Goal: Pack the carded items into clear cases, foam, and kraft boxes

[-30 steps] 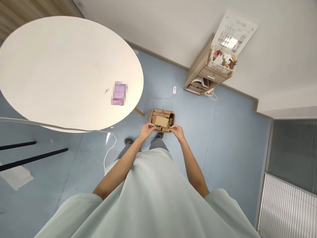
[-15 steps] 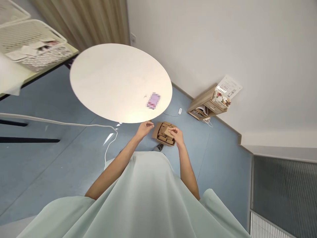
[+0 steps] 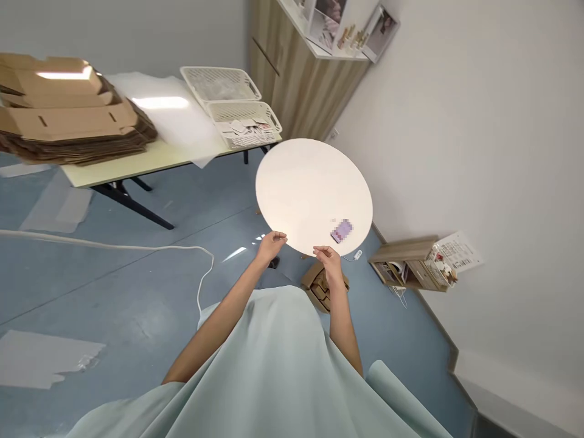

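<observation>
My left hand (image 3: 271, 246) is at the near edge of a round white table (image 3: 305, 182). Its fingers are loosely bent, pointing right, with the thumb a little apart and nothing visible between them. My right hand (image 3: 329, 261) is by the same edge, its fingers curved left toward the other hand; I see nothing in it. Close to it on the tabletop lies a purple phone-like thing (image 3: 342, 230), blurred by pixels. Below the right forearm, an open cardboard box (image 3: 312, 278) on the floor contains several brown pieces, partly hidden by the arm.
A long table (image 3: 168, 159) at the left bears stacked flat cardboard boxes (image 3: 77, 118), translucent sheeting (image 3: 168, 115) and white plastic baskets (image 3: 244, 109). A white cable (image 3: 137, 247) crosses the floor. A small wooden cabinet (image 3: 406, 261) stands against the right wall.
The view has swung left and up, bringing the long table into sight. My right hand has moved from over the cardboard box to the table edge; the brown piece by its fingers no longer shows there.
</observation>
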Tool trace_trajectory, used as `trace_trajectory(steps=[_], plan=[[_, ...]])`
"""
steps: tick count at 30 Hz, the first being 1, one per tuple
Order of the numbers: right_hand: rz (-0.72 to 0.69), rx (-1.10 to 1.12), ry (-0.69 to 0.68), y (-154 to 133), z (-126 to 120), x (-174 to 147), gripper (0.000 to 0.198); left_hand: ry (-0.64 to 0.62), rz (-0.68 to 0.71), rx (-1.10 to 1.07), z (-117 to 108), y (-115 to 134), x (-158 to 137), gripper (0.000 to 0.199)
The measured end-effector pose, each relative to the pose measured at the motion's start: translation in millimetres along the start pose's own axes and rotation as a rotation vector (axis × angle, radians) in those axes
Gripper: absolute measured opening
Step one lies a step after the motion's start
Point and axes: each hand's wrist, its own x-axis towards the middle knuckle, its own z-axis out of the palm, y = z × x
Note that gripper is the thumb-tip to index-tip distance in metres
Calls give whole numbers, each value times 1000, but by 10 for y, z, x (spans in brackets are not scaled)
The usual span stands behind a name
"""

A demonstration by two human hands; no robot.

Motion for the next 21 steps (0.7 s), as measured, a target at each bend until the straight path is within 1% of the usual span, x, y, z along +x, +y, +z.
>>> trace_trajectory(steps=[3,6,9,12,15,17,19,21], plan=[[-18,1,-54,-187,351,292,24,64,19,-50,-282,93,187,21],[-38,43,-97,-336,703,600,23,83,40,-64,-533,263,412,24],[-38,81,-129,-482,1024,902,23,100,54,-31,-764,539,660,24],[-8,90,-158,-656,1294,1211,25,126,74,13,-990,897,926,23],[13,82,-178,-850,1513,1537,24,153,60,58,-1184,1252,1222,24],[15,81,-195,-974,1626,1757,23,171,55,72,-1267,1439,1436,23],[13,87,-210,-1081,1710,1963,22,179,54,80,-1303,1570,1650,23],[12,90,-214,-1166,1763,2139,22,174,43,91,-1303,1649,1840,23]])
